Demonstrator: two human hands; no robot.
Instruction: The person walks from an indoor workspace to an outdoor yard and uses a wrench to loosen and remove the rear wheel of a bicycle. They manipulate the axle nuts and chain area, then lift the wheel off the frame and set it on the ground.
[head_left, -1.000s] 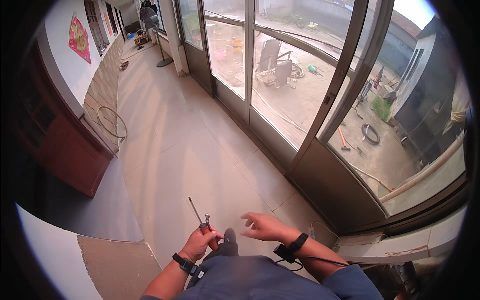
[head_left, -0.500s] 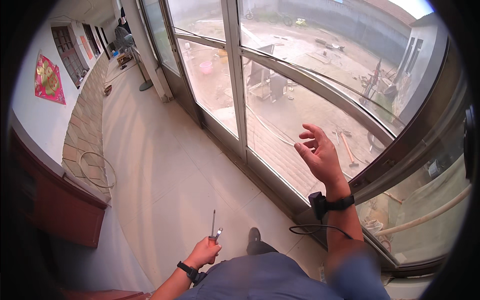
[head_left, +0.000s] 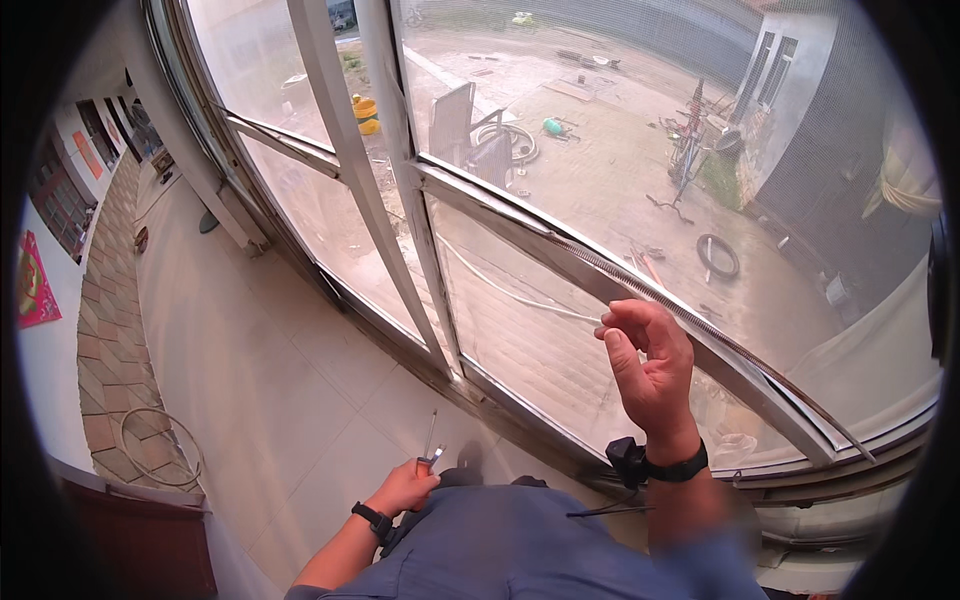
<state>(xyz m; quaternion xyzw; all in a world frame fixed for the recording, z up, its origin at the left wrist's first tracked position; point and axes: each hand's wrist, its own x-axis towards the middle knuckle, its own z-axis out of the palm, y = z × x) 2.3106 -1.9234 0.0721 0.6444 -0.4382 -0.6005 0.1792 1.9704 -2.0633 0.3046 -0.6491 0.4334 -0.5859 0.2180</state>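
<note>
Lining the left side, a white wall (head_left: 50, 385) carries a pink-and-gold hanging (head_left: 38, 285) beside brown stone tiling (head_left: 105, 345). A thin hoop (head_left: 155, 409) rests by the tiling, near a dark red door (head_left: 145, 540) at the lower edge. Pale floor tiles (head_left: 270, 385) stretch across to metal-framed glass panels (head_left: 335, 100). Beyond them lies a dusty yard (head_left: 620, 150) with yellow objects (head_left: 367, 120), a chair (head_left: 453, 120), a teal item (head_left: 553, 127) and a black tyre (head_left: 702, 256). A ribbed strip (head_left: 640, 287) follows the slanting metal rail (head_left: 490, 212). At far right hangs a yellowish cloth (head_left: 905, 190).

The left forearm (head_left: 335, 560) angles up and inward, low over the floor; its left hand (head_left: 403, 487) is closed around the reddish-orange handle of a screwdriver (head_left: 425, 467), shaft pointing away from the person. A shiny-headed metal tool (head_left: 437, 455) sits alongside in the same grip. The right forearm (head_left: 680, 510) rises nearly upright. The right hand (head_left: 655, 365) is raised before the rail, fingers bent, thumb apart, nothing seen in its hold; whether it touches the rail cannot be told.
</note>
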